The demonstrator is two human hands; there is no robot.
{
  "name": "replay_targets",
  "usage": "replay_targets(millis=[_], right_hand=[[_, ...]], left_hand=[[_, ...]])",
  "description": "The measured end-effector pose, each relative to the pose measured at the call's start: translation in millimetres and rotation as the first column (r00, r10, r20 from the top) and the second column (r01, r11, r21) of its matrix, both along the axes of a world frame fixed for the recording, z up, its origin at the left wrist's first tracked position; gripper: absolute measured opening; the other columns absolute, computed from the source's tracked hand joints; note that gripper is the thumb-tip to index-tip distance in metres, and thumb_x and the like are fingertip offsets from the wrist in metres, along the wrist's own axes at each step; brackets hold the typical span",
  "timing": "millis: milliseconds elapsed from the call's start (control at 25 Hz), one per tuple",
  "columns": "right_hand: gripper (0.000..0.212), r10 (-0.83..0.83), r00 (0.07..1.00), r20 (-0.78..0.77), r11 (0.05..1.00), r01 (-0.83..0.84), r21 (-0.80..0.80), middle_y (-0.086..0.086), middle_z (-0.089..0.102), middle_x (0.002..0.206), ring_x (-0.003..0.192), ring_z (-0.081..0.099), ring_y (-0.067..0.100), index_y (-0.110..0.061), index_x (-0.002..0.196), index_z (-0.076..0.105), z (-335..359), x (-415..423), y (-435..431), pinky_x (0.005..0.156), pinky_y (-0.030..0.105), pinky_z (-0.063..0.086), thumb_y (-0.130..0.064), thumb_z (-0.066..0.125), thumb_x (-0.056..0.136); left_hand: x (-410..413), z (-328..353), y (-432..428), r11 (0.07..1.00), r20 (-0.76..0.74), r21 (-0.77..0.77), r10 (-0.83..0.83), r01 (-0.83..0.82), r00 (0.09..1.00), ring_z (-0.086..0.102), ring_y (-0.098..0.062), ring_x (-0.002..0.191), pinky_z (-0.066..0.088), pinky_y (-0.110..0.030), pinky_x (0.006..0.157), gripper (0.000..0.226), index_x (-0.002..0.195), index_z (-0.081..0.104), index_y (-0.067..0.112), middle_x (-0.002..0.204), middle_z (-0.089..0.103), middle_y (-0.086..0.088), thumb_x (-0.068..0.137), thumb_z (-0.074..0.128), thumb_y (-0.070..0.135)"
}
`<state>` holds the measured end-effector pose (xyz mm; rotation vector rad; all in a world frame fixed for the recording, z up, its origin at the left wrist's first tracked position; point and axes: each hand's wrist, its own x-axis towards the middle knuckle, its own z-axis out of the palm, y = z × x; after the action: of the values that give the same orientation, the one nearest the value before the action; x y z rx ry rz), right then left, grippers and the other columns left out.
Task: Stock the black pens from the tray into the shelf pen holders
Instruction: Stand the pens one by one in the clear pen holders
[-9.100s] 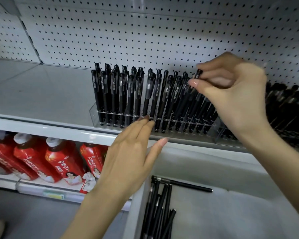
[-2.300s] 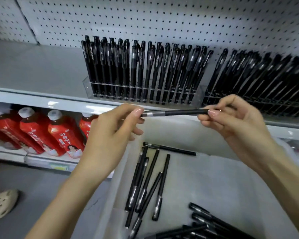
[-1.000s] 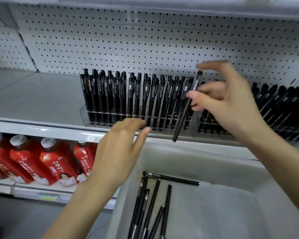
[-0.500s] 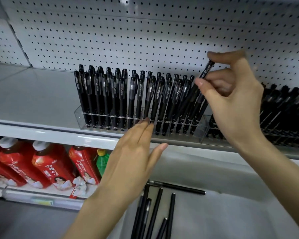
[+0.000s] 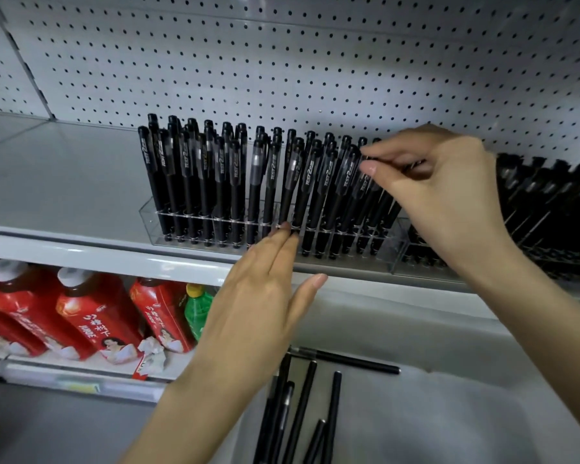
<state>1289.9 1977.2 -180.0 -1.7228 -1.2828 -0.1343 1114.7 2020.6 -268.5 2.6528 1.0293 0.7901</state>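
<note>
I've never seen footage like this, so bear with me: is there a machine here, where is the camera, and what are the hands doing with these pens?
There is no machine, only a person's two bare hands. The picture comes from a camera worn on the person's head, looking forward and down. On the shelf stands a clear pen holder full of stocked pens. The left hand rests straight fingers against the holder's front. The right hand pinches one black pen at the holder's right end. Below, a pale tray holds loose pens. Red bottles sit on the lower shelf.
</note>
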Motion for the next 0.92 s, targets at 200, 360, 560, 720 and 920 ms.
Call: replay_targets(millis=[200, 360, 560, 720, 920], right_hand=[[0.021, 0.019, 0.999, -0.032, 1.000, -0.019, 0.006, -0.017, 0.063, 0.084, 0.076, 0.057, 0.000, -0.030, 0.099, 0.069, -1, 0, 0, 0.072, 0.007, 0.044, -0.025, 0.074, 0.079], [0.021, 0.009, 1.000, -0.004, 0.998, -0.009, 0.056, -0.008, 0.068, 0.087, 0.078, 0.063, 0.010, -0.030, 0.103, 0.069, 8, -3, -22, 0.077, 0.026, 0.054, -0.029, 0.071, 0.082], [0.011, 0.306, 0.946, -0.113, 0.908, -0.325, -0.266, -0.008, 0.066, 0.079, 0.069, 0.062, 0.007, -0.021, 0.088, 0.074, -56, -31, -74, 0.064, 0.017, 0.050, -0.015, 0.075, 0.078], [0.025, 0.497, 0.859, -0.122, 0.622, -0.451, -0.640, -0.001, 0.063, 0.099, 0.084, 0.057, 0.003, -0.019, 0.101, 0.073, -119, -27, -86, 0.077, 0.006, 0.039, -0.018, 0.077, 0.077], [0.025, 0.576, 0.812, -0.098, 0.564, -0.480, -0.672, 0.001, 0.061, 0.102, 0.092, 0.056, 0.009, -0.016, 0.099, 0.074, -134, -18, -76, 0.085, 0.015, 0.040, -0.021, 0.078, 0.075]], left_hand=[[0, 3, 1, 0.999, 0.013, -0.035, -0.015, 0.015, 1.000, 0.033, -0.010, 0.133, 0.010, -0.024, 0.109, 0.069, 0.140, 0.040, 0.014, 0.146, 0.039, 0.000, 0.092, 0.018, 0.058], [-5, 8, -5, 0.977, 0.111, -0.196, -0.059, 0.080, 0.992, 0.020, 0.000, 0.136, 0.008, -0.008, 0.106, 0.068, 0.145, 0.029, 0.023, 0.151, 0.027, 0.010, 0.089, 0.022, 0.060], [-15, 1, -21, 0.914, 0.164, -0.391, -0.042, 0.105, 0.986, 0.024, -0.001, 0.133, 0.008, 0.005, 0.093, 0.069, 0.145, 0.030, 0.022, 0.149, 0.032, 0.006, 0.086, 0.028, 0.057], [-21, -4, -24, 0.920, 0.102, -0.375, -0.080, 0.113, 0.992, 0.028, -0.008, 0.133, 0.013, -0.005, 0.098, 0.072, 0.144, 0.033, 0.018, 0.147, 0.036, 0.001, 0.084, 0.027, 0.057], [-21, -5, -27, 0.915, 0.113, -0.393, -0.053, 0.094, 0.992, 0.032, -0.010, 0.132, 0.016, -0.006, 0.097, 0.067, 0.143, 0.035, 0.017, 0.145, 0.038, 0.000, 0.086, 0.028, 0.054]])
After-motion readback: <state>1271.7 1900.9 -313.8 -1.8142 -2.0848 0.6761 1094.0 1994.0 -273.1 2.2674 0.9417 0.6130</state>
